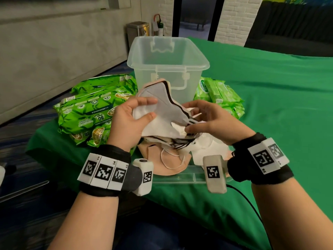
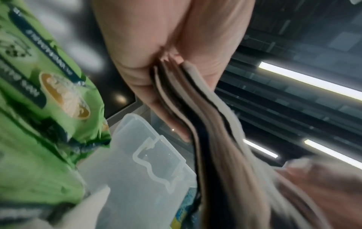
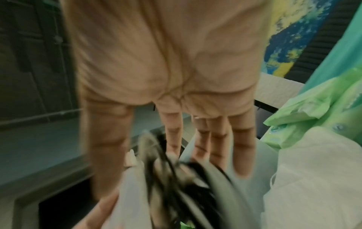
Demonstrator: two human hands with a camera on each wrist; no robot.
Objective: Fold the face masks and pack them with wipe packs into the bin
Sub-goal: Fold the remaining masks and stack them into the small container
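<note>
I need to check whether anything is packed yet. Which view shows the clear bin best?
The head view: the clear bin stands whole, open and apparently empty. The left wrist view shows only a blurred corner with its latch; in the right wrist view I cannot make it out.

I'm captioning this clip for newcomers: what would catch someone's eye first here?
Front and centre, the left hand grips a stack of folded face masks while the right hand pinches their dark ear loops. Behind stands an empty clear bin, flanked by bright green wipe packs on the green table.
</note>
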